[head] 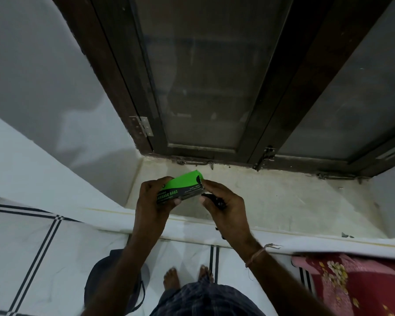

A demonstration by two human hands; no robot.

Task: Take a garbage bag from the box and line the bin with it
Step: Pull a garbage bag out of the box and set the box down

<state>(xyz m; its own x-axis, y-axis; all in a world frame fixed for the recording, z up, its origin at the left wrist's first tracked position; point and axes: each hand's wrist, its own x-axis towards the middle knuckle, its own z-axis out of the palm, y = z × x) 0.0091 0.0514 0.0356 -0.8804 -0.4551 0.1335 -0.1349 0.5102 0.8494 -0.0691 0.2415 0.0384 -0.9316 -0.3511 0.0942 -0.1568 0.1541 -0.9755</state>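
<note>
A green and black box (184, 184) printed "GARBAGE BAGS" is held over the window sill. My left hand (154, 201) wraps around its left end. My right hand (224, 201) touches the box's right end with the thumb and fingers and holds a small black folded garbage bag (214, 200) against the palm; most of the bag is hidden by the fingers. A dark bin (114, 279) stands on the floor by my left forearm, partly hidden by that arm.
A pale stone window sill (271, 201) runs under a dark wooden window frame (151, 110) with frosted panes. A white sheet with dark stripes (32, 247) covers the floor on the left. A red flowered cloth (356, 283) lies at the lower right. My bare feet (187, 277) stand below.
</note>
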